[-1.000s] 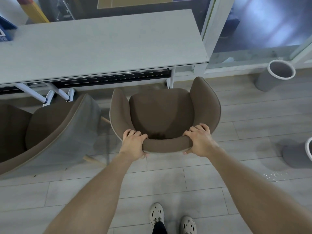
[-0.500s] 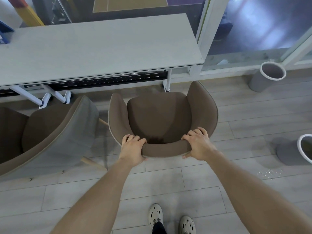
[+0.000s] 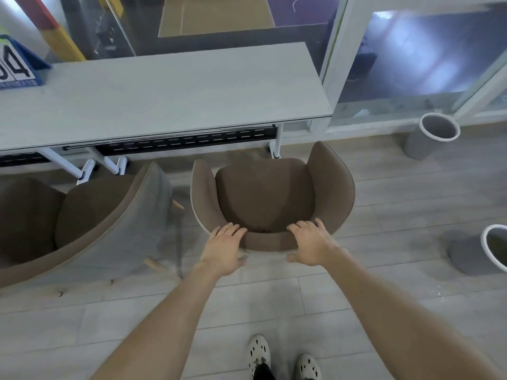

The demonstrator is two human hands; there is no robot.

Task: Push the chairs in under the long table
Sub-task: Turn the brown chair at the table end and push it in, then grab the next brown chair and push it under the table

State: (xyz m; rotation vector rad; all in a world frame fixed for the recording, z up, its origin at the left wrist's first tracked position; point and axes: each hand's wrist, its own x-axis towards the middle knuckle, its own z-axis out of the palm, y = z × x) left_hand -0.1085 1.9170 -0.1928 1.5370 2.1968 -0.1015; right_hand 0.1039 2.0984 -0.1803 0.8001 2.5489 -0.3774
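Note:
A brown upholstered chair (image 3: 263,198) stands in front of the right end of the long pale grey table (image 3: 164,91), facing it, with its seat out from under the tabletop. My left hand (image 3: 223,248) and my right hand (image 3: 312,245) lie on the top of its backrest, left and right of the middle. The fingers of both are stretched out flat rather than curled round the rim. A second brown chair (image 3: 82,215) with a grey outer shell stands to the left, turned at an angle, also out from the table.
White table legs (image 3: 275,145) stand just ahead of the chair's right arm. Two grey bins (image 3: 433,135) (image 3: 493,250) stand on the floor at the right. A blue number sign (image 3: 16,69) sits on the table's left end. Glass panels rise behind the table.
Both hands have uncurled from their grip on the backrest and now lie flat on it. The view has shifted slightly closer to the table.

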